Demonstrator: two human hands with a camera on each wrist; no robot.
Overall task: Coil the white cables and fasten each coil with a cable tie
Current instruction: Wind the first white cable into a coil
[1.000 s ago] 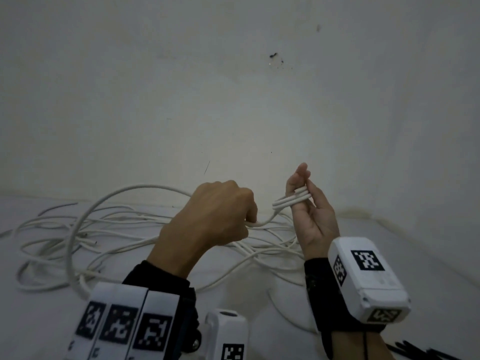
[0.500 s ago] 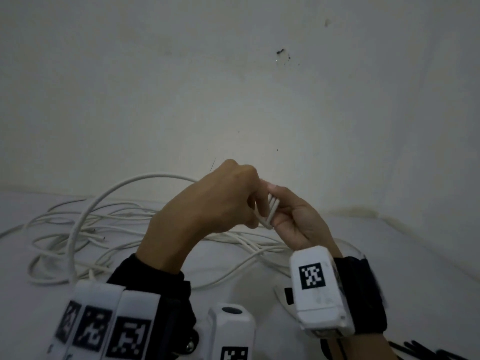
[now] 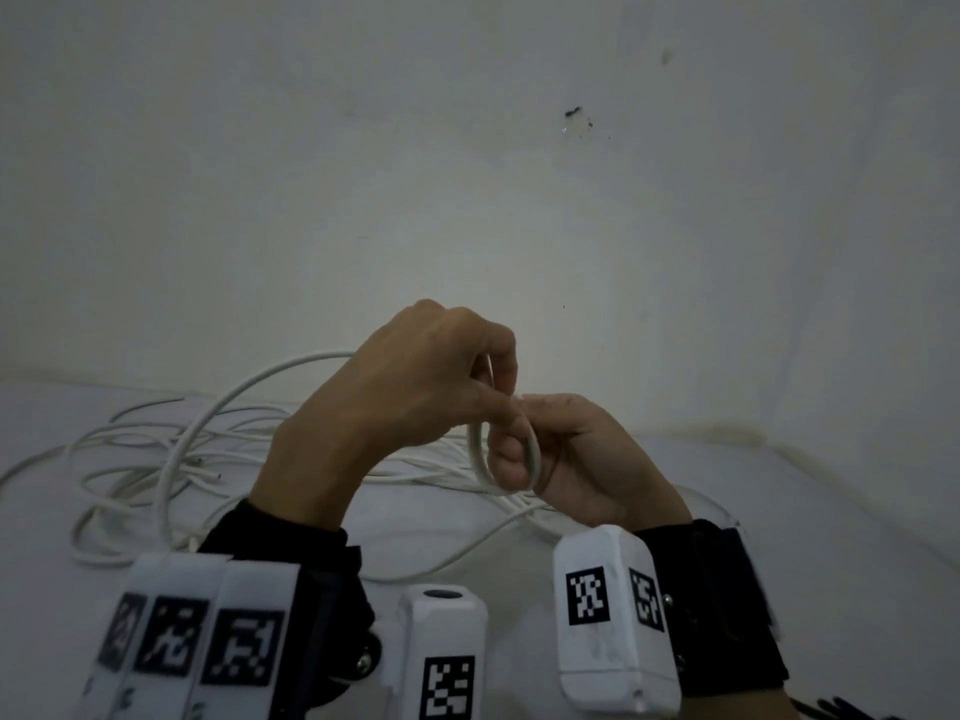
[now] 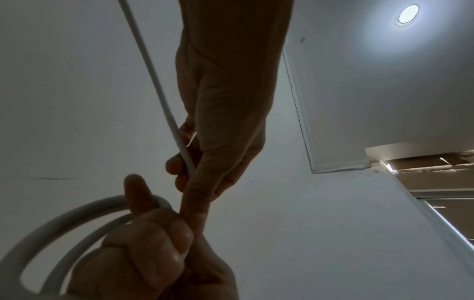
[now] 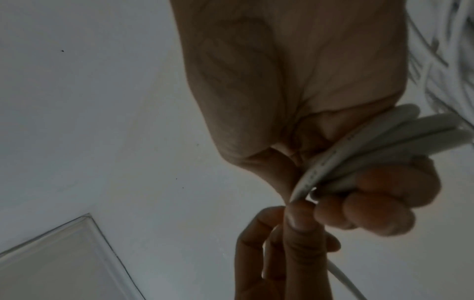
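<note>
A small coil of white cable (image 3: pixel 476 454) is looped around the curled fingers of my right hand (image 3: pixel 514 462), which grips it at chest height. My left hand (image 3: pixel 498 402) is directly above it, touching it, and pinches the running strand of the same cable. From there the strand arcs back to the loose white cable pile (image 3: pixel 156 459) on the floor. In the left wrist view my left hand (image 4: pixel 184 168) holds the strand (image 4: pixel 153 75) above the coil (image 4: pixel 64 219). The right wrist view shows several turns of the coil (image 5: pixel 384 138) in my right hand (image 5: pixel 359 203).
The tangled pile spreads over the pale floor to the left and behind my hands. A white wall (image 3: pixel 467 200) rises just beyond it. Black cable ties (image 3: pixel 841 711) lie at the bottom right edge, mostly cut off.
My right hand turned from upright with straight fingers to curled round the loops. My left hand rose and moved right with the strand until both hands met.
</note>
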